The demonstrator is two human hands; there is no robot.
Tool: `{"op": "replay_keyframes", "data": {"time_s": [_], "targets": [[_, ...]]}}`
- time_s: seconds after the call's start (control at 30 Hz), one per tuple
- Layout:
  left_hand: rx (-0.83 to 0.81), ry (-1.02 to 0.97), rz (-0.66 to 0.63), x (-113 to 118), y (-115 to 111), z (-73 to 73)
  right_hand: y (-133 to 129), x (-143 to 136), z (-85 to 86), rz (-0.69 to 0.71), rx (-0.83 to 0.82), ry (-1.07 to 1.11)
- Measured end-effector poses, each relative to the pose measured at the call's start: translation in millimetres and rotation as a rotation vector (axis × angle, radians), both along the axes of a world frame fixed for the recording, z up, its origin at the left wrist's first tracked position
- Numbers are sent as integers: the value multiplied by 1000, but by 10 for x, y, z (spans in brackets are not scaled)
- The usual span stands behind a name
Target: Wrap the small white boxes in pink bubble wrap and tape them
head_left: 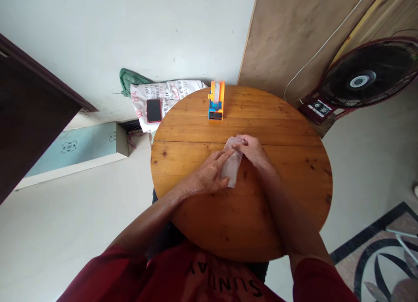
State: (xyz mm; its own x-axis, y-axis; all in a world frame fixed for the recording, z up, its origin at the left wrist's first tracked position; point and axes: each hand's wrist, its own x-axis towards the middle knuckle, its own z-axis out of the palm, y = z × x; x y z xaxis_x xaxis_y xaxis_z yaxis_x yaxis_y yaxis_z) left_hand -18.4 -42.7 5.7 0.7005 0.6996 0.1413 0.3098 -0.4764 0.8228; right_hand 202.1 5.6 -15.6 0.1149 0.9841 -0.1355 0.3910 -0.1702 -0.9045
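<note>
A whitish, half-see-through bubble-wrap packet [233,167] lies on the round wooden table [196,223]. My left hand [210,173] holds it from the left, thumb at the near end and fingers stretched over its upper face. At the far right corner, my right hand [253,150] pinches the wrap between thumb and fingers. What is inside the packet cannot be made out. Beyond my hands stands an orange and blue tape dispenser [216,102] with a roll of clear tape in it.
Left of the table, a dark phone [153,110] with a red edge rests on a printed white sack [139,95], near a green bag [132,80]. A large fan [362,79] stands at the right. A white wall [163,32] rises behind the table.
</note>
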Motion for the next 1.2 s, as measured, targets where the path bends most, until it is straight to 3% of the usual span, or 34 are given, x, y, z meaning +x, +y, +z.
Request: {"op": "replay_keyframes", "data": {"time_s": [0.23,0.47,0.7,0.8,0.9,1.0,1.2], "targets": [[-11,-18,20,30,-33,-32,-22,-9,-78,-27,95,-35],[-13,-27,74,55,-70,-22,-22,2,-71,-47,79,127],[-62,-42,48,65,-42,-99,-28,-11,-53,-42,93,-6],[37,27,90,63,-93,-53,-25,-20,-54,-46,100,-43],[247,134,139,66,-176,12,-24,-26,-58,-50,116,-59],[416,221,78,79,-233,52,-34,-30,-60,-53,147,-72],[446,291,20,112,-203,95,-42,-67,-60,-98,91,86]]}}
